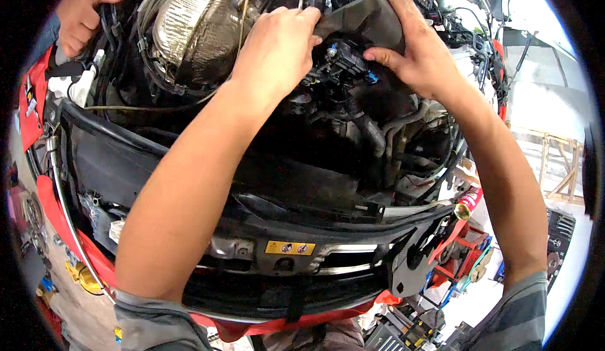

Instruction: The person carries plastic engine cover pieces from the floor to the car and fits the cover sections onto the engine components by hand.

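Engine bay (pixel 302 133): open, with a dark cavity at center. Black front panel (pixel 283 178): across the near side, below both hands. Silver heat shield (pixel 189 26): upper left, beyond the left forearm; crinkled surface, best kept clear of knocks.

Dark grey cover piece (pixel 375 20): at upper center-right of the bay, between the two hands, just above a black connector block (pixel 346 58). Curved and matte. Judged light, moderately stiff, likely plastic or firm rubber; possibly slippery if oily. Take hold by the broad right end and the narrow left end; avoid bending sharply, and avoid bearing on the connector block beneath.

Right hand (pixel 422 58): reaching in from the right, wrist bent inward, fingers extended along the outer edge of the cover piece. Thumb well apart from fingers, pointing left near the lower edge. Cupped around the right end; cannot tell whether clamped or only resting.

Left hand (pixel 277 42): back upward, forearm slanting up from lower left. Fingers curled together beside the left end of the cover piece; fingertips partly hidden, so cannot tell what, if anything, is pinched.

Blue connector tab (pixel 372 77): below the right thumb, apart from it.
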The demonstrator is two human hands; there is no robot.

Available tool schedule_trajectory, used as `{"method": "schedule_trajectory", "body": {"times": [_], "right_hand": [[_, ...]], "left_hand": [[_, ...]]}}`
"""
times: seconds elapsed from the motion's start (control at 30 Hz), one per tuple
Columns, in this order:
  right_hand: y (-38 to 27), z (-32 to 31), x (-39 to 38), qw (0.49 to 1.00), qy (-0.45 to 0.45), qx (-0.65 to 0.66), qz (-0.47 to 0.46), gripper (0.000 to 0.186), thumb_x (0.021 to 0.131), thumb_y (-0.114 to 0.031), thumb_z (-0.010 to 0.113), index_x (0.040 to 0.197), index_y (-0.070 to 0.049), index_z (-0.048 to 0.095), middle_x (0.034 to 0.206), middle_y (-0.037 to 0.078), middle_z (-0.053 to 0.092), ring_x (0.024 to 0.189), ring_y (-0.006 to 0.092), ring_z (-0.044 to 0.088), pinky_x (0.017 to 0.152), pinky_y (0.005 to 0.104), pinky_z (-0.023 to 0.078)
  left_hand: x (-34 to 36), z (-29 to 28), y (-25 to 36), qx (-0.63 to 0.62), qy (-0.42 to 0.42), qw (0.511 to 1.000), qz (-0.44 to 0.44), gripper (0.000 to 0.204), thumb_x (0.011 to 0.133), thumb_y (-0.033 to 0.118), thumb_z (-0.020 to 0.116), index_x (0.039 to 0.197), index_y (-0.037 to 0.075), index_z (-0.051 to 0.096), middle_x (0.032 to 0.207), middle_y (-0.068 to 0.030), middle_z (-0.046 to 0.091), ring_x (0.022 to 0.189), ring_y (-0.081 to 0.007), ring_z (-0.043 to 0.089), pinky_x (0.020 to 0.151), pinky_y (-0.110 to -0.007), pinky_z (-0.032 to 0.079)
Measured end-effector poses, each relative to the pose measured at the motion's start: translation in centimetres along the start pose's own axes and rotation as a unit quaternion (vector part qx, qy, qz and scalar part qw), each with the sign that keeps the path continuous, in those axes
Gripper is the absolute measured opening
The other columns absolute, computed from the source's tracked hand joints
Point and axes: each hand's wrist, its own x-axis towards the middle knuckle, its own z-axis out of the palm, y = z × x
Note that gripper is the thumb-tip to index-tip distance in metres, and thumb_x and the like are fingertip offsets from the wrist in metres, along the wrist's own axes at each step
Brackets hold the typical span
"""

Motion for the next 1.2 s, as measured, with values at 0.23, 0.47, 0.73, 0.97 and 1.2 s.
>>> {"method": "schedule_trajectory", "body": {"times": [0.23,0.47,0.73,0.97,1.2], "right_hand": [[-0.6,-1.3,-0.9,0.987,-0.135,0.035,0.079,0.089,0.084,-0.030,0.072,0.148,0.005,0.021,0.149,0.034,0.028,0.142,0.0453,0.024,0.116,0.0489,0.024],[-0.4,-0.2,-0.9,0.990,-0.083,-0.037,0.107,0.093,0.080,-0.037,0.074,0.152,-0.009,0.022,0.154,0.023,0.028,0.141,0.0397,0.032,0.109,0.0619,0.029],[1.4,-2.9,-3.2,0.959,0.094,0.192,0.185,0.087,0.090,-0.046,0.060,0.150,0.003,0.021,0.155,0.024,0.024,0.146,0.0383,0.019,0.118,0.0545,0.014],[4.8,-2.0,-9.3,0.909,0.095,0.014,0.406,0.057,0.093,-0.033,0.054,0.141,-0.004,0.044,0.147,0.022,0.038,0.141,0.0410,0.027,0.115,0.0591,0.018],[7.0,1.0,-7.8,0.888,0.175,0.197,0.377,0.050,0.098,-0.020,0.042,0.144,0.000,0.037,0.139,0.023,0.046,0.133,0.0424,0.038,0.112,0.0553,0.026]], "left_hand": [[-0.1,0.2,0.6,-0.030,0.018,0.999,0.005,0.020,0.087,0.015,0.066,0.097,0.000,0.058,0.084,-0.0254,0.063,0.084,-0.0465,0.060,0.071,-0.050,0.048],[0.6,-0.2,2.2,-0.032,-0.054,0.993,-0.101,0.010,0.085,0.006,0.062,0.089,-0.002,0.057,0.084,-0.0256,0.063,0.087,-0.0462,0.059,0.071,-0.052,0.046],[3.7,-3.4,6.4,-0.137,-0.034,0.958,-0.251,0.040,0.083,-0.002,0.043,0.117,-0.006,0.064,0.116,-0.0194,0.066,0.114,-0.0277,0.060,0.102,-0.034,0.042],[7.7,-0.8,12.0,0.055,-0.066,0.957,-0.276,0.064,0.086,0.044,0.070,0.127,-0.003,0.056,0.117,-0.0225,0.064,0.109,-0.0377,0.061,0.095,-0.043,0.046],[7.4,0.2,9.9,-0.037,-0.007,0.964,-0.263,0.055,0.090,0.032,0.069,0.124,-0.008,0.054,0.108,-0.0193,0.067,0.097,-0.0264,0.064,0.086,-0.036,0.049]]}}
